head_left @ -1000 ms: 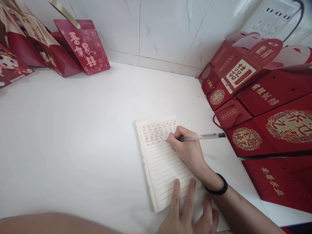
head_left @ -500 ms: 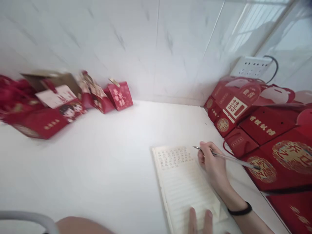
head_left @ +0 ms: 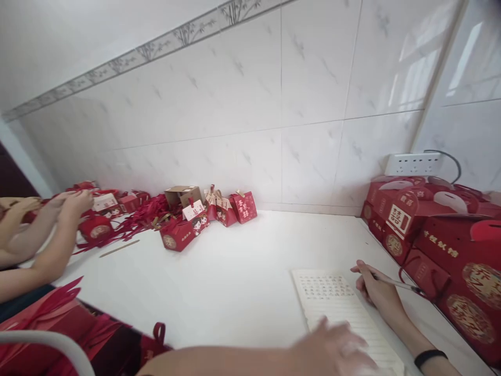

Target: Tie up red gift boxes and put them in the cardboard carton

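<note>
A ruled notebook lies on the white table, with rows of handwritten characters near its top and bare lines below. My right hand is beside its right edge, fingers closed around a slim pen; a black band circles that wrist. The pen's back end points right, and its tip is hard to make out. Over the lower part of the page is my left hand, smeared by motion, its fingers spread and holding nothing that I can see. Whether it touches the paper is unclear.
Red gift boxes are stacked at right, below a white power strip. Smaller red boxes stand along the tiled wall. Far left, another person's hands are among red boxes and ribbons. A thin stick lies nearby.
The view has swung left and up, bringing another person's arms into sight. My left forearm now reaches across the bottom, with that hand blurred over the page. The pen stays in my right hand.
</note>
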Available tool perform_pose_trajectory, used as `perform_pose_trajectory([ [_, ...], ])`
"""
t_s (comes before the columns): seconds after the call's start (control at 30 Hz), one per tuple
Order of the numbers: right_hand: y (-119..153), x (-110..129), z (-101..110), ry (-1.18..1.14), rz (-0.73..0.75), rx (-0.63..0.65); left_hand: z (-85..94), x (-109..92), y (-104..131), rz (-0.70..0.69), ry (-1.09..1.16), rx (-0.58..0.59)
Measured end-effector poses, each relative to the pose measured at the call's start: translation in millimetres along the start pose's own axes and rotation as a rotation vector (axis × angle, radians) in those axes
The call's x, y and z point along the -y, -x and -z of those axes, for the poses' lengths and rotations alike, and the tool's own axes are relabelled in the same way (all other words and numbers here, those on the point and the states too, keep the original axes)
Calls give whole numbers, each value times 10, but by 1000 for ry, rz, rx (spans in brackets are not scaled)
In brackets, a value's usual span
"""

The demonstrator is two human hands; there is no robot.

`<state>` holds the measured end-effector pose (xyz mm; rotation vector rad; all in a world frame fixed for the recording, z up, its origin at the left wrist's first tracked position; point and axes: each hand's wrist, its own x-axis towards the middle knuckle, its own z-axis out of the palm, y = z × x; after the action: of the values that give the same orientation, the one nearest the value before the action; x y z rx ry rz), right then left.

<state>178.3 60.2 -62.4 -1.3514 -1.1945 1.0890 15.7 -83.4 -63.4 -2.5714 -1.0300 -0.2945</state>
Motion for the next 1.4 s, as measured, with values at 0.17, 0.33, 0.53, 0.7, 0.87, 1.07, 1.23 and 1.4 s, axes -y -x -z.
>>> perform_pose_trajectory([
  [0.17,5,-5,7,10,14,15,446,1412,616,599,183,-3],
  [0.33,30,8,4,30,-8,34,987,2510,1565,1267,26,-171],
  [0.53,-17,-18,-1,50,-34,13,1134,2927,2273,1763,20,-339],
  [0.7,-54,-42,-4,66,-50,19,939,3075,2342,1767,173,-327],
  [0.87,-1,2,-13,82,-16,5,882,2949,2287,1669,297,-335],
  [1.07,45,30,-21,108,42,2,916,2180,2006,1295,621,-199],
  [1.23,356,223,-133,20,220,29,1013,1268,1564,909,957,17],
  [1.4,932,539,-466,-14,365,410,1129,746,1241,771,988,184],
])
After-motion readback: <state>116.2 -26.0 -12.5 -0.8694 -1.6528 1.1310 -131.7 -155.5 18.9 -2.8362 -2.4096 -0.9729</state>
